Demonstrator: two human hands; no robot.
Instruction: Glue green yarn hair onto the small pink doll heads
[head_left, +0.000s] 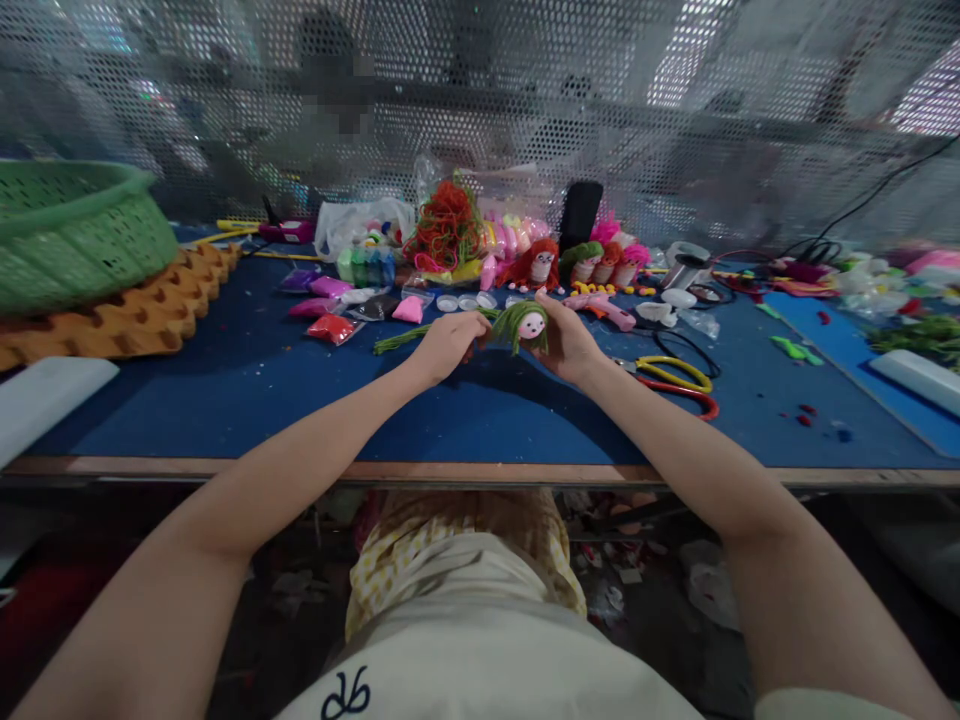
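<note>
Left hand (450, 346) has its grip on green yarn (399, 342); right hand (568, 340) grasps a doll head (530, 325) (face (533, 327) done, hair (508, 322) seemingly unfinished).

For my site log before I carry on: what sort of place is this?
Probably a doll-making workshop: a green-haired doll head is in the right hand, with yarn-haired dolls and a tangle of orange and green yarn beyond.

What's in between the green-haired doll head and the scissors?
In the head view, the right hand lies between the doll head and the scissors.
</note>
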